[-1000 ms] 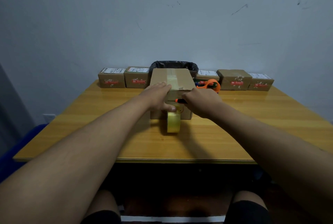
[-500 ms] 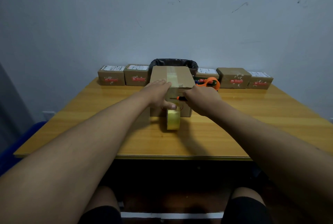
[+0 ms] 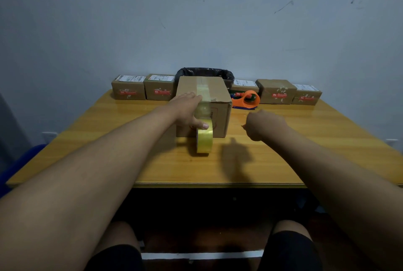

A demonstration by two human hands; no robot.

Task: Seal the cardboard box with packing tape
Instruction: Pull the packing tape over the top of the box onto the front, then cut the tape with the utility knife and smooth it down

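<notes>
The cardboard box (image 3: pixel 220 118) stands in the middle of the wooden table (image 3: pixel 316 140). A clear tape strip (image 3: pixel 202 89) runs along its top and down its front face. The yellowish tape roll (image 3: pixel 205 141) stands on edge against the box front, still joined to the strip. My left hand (image 3: pixel 185 109) lies over the box's top front edge, fingers flat on top, thumb pressing the tape just above the roll. My right hand (image 3: pixel 265 124) hovers to the right of the box as a closed fist. Only a tiny tip of the cutter shows at its left side.
An orange tape dispenser (image 3: pixel 248 98) lies behind the box on the right. Small labelled cartons line the back edge, two on the left (image 3: pixel 128 89) and several on the right (image 3: pixel 277 92). A black-lined bin (image 3: pixel 205 72) stands behind the box. The wall is close behind.
My right hand has pulled away from the box front, moving right and down with the cutter. The left hand and the roll have stayed in place.
</notes>
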